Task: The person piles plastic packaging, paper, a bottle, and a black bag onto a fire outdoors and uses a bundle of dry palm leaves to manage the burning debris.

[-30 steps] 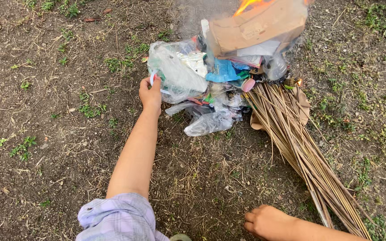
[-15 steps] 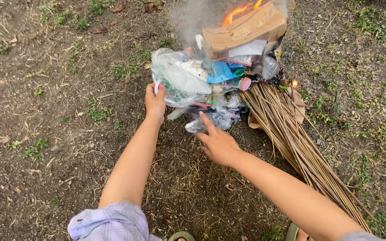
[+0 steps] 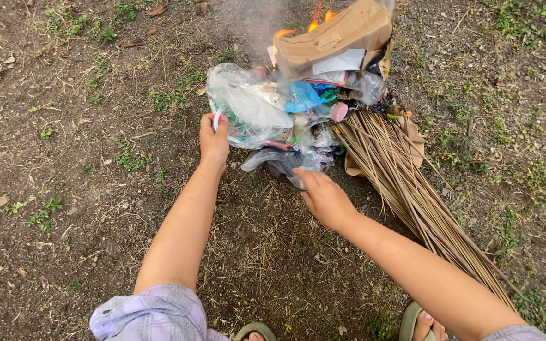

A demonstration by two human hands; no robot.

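A pile of rubbish lies on the bare ground: clear plastic bags (image 3: 251,104), coloured wrappers (image 3: 303,96) and a cardboard box (image 3: 333,38) on top, with flames (image 3: 284,32) and smoke at its far side. My left hand (image 3: 213,139) grips the edge of the large clear bag at the pile's left. My right hand (image 3: 325,197) reaches to the crumpled plastic bag (image 3: 289,161) at the pile's near edge, fingers curled onto it. A stick broom (image 3: 412,189) of dry palm ribs lies to the right, its tip against the pile.
Dirt ground with dry grass and small green weeds (image 3: 127,161) all around. A piece of brown cardboard (image 3: 415,142) lies under the broom's tip. My sandalled feet (image 3: 421,322) show at the bottom edge.
My right hand came up from beside the broom and now has its fingers on the crumpled plastic bag at the pile's near edge. My left hand kept its grip.
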